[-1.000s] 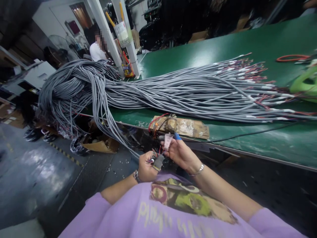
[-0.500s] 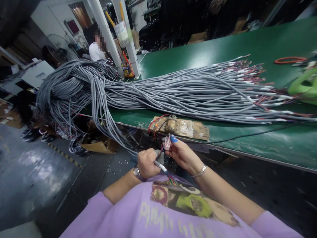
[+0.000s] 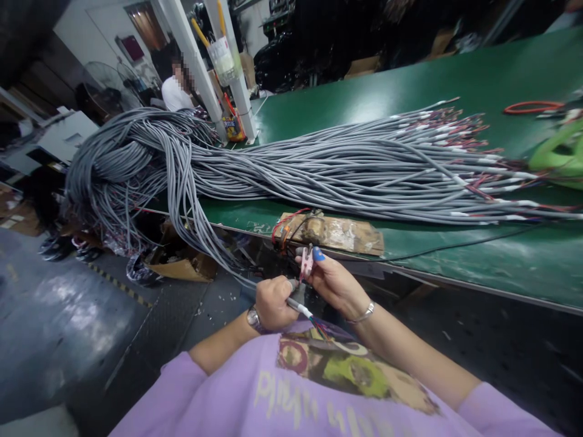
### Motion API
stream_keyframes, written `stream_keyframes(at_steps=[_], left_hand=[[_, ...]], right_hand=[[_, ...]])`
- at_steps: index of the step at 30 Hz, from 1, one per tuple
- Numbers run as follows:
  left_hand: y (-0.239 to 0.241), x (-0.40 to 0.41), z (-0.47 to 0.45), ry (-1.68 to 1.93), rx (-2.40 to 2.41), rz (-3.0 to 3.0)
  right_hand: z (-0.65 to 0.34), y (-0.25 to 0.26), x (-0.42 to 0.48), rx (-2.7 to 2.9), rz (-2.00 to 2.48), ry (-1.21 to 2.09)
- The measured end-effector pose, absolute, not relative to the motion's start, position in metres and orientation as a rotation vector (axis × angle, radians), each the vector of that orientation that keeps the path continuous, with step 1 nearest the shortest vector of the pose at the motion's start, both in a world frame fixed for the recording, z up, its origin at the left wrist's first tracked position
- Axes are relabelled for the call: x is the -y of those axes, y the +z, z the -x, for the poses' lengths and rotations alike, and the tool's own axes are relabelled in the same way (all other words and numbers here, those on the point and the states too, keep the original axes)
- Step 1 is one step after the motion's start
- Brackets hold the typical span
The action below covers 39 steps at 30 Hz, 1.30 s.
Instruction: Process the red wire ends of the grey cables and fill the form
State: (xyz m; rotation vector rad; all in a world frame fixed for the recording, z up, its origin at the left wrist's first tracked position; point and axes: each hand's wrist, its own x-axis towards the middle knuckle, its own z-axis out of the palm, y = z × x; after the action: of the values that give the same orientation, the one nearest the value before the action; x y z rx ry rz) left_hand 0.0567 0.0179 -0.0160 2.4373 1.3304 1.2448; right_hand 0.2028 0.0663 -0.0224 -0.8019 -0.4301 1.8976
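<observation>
left hand (image 3: 276, 302): fingers curled together and clamped on a grey cable (image 3: 298, 305), low in front of the purple shirt (image 3: 218, 388); a dull grey cover (image 3: 293, 283) shows at the fingertips.
grey cable: gripped in the left fist, its white-banded end sticking out to the right and fanning into loose coloured wires (image 3: 319, 328) just over the shirt front.
right hand (image 3: 336, 286): fingers pinched together on a small pink piece (image 3: 306, 262); one fingertip wears a blue cover (image 3: 319, 254).
pink piece: between the hands, just in front of the table's near edge; too small to tell its exact make.
thin wires (image 3: 301, 278): run from the pink piece down to the left hand's fingers; where they end cannot be told.
wrists: a watch (image 3: 253, 317) on the left, a bracelet (image 3: 367, 312) on the right.
wooden board (image 3: 364, 237): lies along the near edge of the green table (image 3: 501, 261), just beyond the right hand, red and black leads at its left end.
cable bundle (image 3: 319, 173): stretches across the table behind the board, wire ends to the right, a thick looped heap at the left; several strands drop over the edge towards the left hand.
right end of table: an orange loop (image 3: 531, 107) and a bright green object (image 3: 558, 155).
background: a person in a white top (image 3: 177, 94), beside a white post (image 3: 191, 60).
</observation>
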Motion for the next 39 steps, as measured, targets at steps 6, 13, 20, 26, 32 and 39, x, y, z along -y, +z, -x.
stream_keyframes(at_steps=[6,13,20,26,32,39], left_hand=[[-0.013,-0.016,-0.058,1.303,-1.341,-2.329],[-0.011,-0.01,-0.053,1.241,-1.434,-1.844],[-0.024,-0.012,-0.053,1.063,-1.343,-0.913],[-0.021,-0.018,-0.057,1.058,-1.167,-0.744],[-0.014,-0.014,-0.057,0.698,-1.229,-0.968],[-0.023,-0.008,-0.05,0.419,-1.337,-1.416]], right_hand=[[-0.202,-0.021,-0.063,0.382,0.828,1.936],[-0.204,-0.033,-0.062,0.395,0.767,2.027],[-0.212,-0.052,-0.059,0.318,0.802,2.074],[-0.219,-0.062,-0.051,0.511,0.852,2.0],[-0.219,-0.038,-0.039,1.009,0.958,1.725],[-0.217,-0.02,-0.024,1.092,1.004,1.601]])
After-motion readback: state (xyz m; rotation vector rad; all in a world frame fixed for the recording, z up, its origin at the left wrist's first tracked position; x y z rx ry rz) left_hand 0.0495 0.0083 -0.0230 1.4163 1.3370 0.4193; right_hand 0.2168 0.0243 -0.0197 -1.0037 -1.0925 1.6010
